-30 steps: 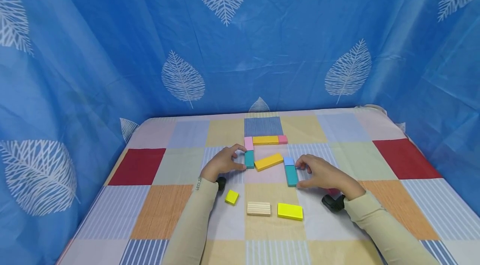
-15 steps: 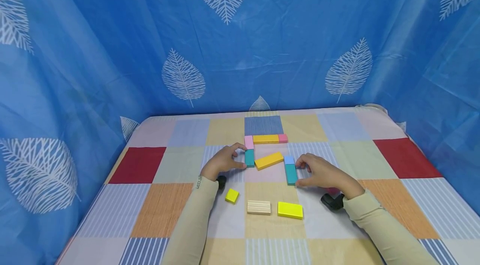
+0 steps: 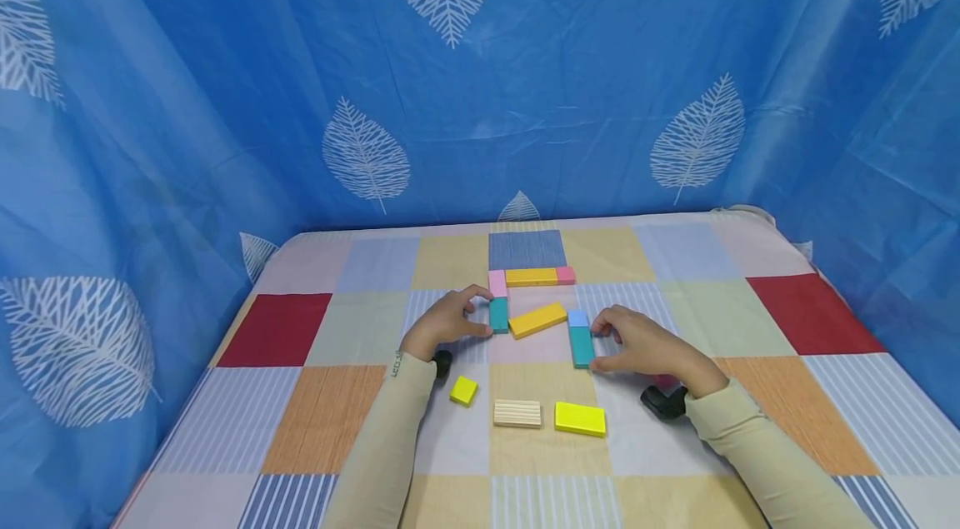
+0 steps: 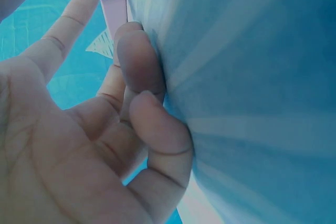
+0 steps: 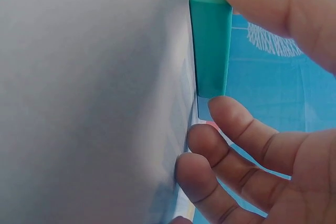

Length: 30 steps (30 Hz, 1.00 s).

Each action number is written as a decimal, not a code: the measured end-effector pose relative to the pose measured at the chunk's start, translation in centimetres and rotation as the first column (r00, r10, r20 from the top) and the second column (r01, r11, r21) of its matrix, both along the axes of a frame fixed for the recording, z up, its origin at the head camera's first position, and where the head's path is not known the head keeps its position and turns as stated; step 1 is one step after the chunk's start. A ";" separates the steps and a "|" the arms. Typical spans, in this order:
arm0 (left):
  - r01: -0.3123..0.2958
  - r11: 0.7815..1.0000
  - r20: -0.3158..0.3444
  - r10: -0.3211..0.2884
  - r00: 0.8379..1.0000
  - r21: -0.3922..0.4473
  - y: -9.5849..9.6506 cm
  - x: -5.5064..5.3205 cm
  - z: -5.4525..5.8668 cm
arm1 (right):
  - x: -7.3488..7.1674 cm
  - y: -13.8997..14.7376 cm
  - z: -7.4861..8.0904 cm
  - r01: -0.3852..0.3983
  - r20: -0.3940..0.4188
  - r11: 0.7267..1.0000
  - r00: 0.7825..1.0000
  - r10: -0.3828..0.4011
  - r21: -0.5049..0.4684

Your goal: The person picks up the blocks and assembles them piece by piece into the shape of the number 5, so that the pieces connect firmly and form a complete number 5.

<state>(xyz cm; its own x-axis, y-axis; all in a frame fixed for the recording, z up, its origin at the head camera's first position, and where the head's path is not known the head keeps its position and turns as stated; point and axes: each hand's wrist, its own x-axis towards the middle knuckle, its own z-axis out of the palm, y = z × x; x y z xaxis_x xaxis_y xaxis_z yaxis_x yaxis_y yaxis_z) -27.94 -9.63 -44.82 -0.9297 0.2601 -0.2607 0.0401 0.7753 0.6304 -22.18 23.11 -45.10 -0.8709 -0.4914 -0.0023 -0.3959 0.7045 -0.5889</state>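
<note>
In the head view my left hand [image 3: 447, 321] lies beside a teal block [image 3: 498, 316], index fingertip and thumb tip at its left edge. The left wrist view has the index finger reaching to where this block meets a pink block [image 4: 113, 11]; the other fingers are bent above the cloth. My right hand [image 3: 640, 343] is at the right edge of a second teal block [image 3: 581, 347], which abuts a small blue block [image 3: 577, 318]. In the right wrist view the thumb touches the teal block's near end, and the index fingertip is by the blue block.
A yellow-orange block [image 3: 537, 320] lies slanted between the teal blocks. Behind it, another orange block [image 3: 531, 277] joins a small pink-red block [image 3: 566, 275]. Nearer are a yellow square block [image 3: 463, 391], a ridged wooden block [image 3: 517, 413] and a yellow rectangular block [image 3: 580, 420]. Blue curtains surround the table.
The near end of the right teal block has shifted very slightly left, along with my right thumb. My left hand and the other blocks hold their places.
</note>
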 end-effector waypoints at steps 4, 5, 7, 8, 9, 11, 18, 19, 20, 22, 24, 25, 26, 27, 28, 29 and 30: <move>0.003 1.000 -0.005 -0.003 1.000 0.000 0.0 0.0 -0.1 | 0.0 0.0 0.1 0.002 0.002 1.000 1.000 -0.002 0.001; 0.004 1.000 -0.005 -0.004 1.000 0.000 -0.1 0.0 -0.1 | 0.0 0.1 0.1 0.001 0.003 1.000 1.000 -0.001 0.002; 0.008 1.000 -0.007 -0.008 1.000 0.000 0.0 -0.1 -0.1 | -0.1 0.1 0.0 -0.001 0.003 1.000 1.000 0.001 0.003; 0.008 1.000 -0.006 -0.008 1.000 0.000 0.0 -0.1 -0.1 | -0.1 0.1 0.0 -0.002 0.003 1.000 1.000 0.002 0.003; 0.009 1.000 -0.006 -0.009 1.000 -0.001 0.0 -0.1 -0.1 | -0.1 0.2 0.0 -0.004 0.003 1.000 1.000 0.004 0.002; 0.008 1.000 -0.005 -0.008 1.000 -0.004 0.0 -0.2 -0.2 | -0.1 0.2 0.0 -0.010 0.005 1.000 1.000 0.010 -0.001; 0.001 1.000 0.000 -0.001 1.000 -0.011 0.0 0.1 -0.1 | -0.1 0.6 0.2 -0.022 0.044 0.999 0.999 0.023 -0.023; 0.002 1.000 -0.001 -0.002 1.000 -0.012 0.0 0.1 -0.1 | -0.1 0.7 0.3 -0.025 0.049 0.999 0.998 0.026 -0.028; 0.004 1.000 -0.003 -0.004 1.000 -0.011 0.0 0.1 -0.1 | -0.1 0.8 0.4 -0.028 0.055 0.999 0.998 0.029 -0.036; 0.006 1.000 -0.005 -0.006 1.000 -0.010 -0.1 0.1 -0.1 | -0.2 0.9 0.5 -0.035 0.064 0.998 0.997 0.038 -0.054; 0.007 1.000 -0.007 -0.007 1.000 -0.006 -0.1 0.2 -0.1 | -0.2 1.0 0.5 -0.047 0.065 0.996 0.997 0.051 -0.075; 0.006 1.000 -0.008 -0.007 1.000 -0.005 -0.1 0.2 0.0 | -0.2 1.0 0.6 -0.054 0.065 0.995 0.996 0.059 -0.089; 0.006 1.000 -0.009 -0.006 1.000 -0.003 -0.1 0.2 0.0 | -0.3 1.1 0.6 -0.061 0.062 0.993 0.996 0.068 -0.102; 0.006 1.000 -0.010 -0.006 1.000 -0.003 -0.1 0.2 0.0 | -0.3 1.1 0.6 -0.070 0.057 0.991 0.995 0.077 -0.114; 0.005 1.000 -0.012 -0.005 1.000 -0.002 0.0 0.3 0.1 | -0.3 1.1 0.7 -0.080 0.054 0.989 0.995 0.088 -0.127; 0.005 1.000 -0.013 -0.005 1.000 -0.002 0.0 0.3 0.1 | -0.4 1.1 0.7 -0.090 0.052 0.986 0.994 0.098 -0.138; 0.005 1.000 -0.014 -0.005 1.000 -0.002 0.0 0.3 0.2 | -0.4 1.0 0.8 -0.099 0.052 0.984 0.993 0.108 -0.148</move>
<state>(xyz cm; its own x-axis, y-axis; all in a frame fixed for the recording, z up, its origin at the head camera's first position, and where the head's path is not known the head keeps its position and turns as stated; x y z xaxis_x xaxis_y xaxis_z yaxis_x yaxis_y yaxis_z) -27.69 -9.60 -44.64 -0.9320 0.2643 -0.2481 0.0531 0.7765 0.6278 -22.60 24.11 -44.30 -0.8156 -0.5780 0.0252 -0.4237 0.5671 -0.7063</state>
